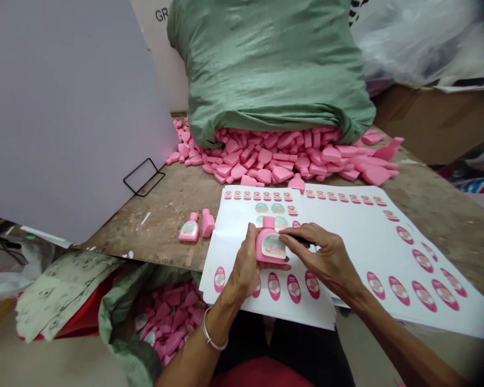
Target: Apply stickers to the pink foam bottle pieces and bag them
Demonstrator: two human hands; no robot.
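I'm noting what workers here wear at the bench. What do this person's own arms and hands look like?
Both the left hand and right hand are bare, without gloves, and both forearms show no sleeves. A thin silver bangle circles the left wrist. No rings or other markings are visible. Dark clothing shows between the arms.

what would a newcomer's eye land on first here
The big heap of pink plastic bottles spilling from a green woven sack at the back of the wooden workbench stands out first. In the middle, the left hand holds a labelled pink bottle, and the right hand reaches across to it, above white label sheets printed with pink ovals.
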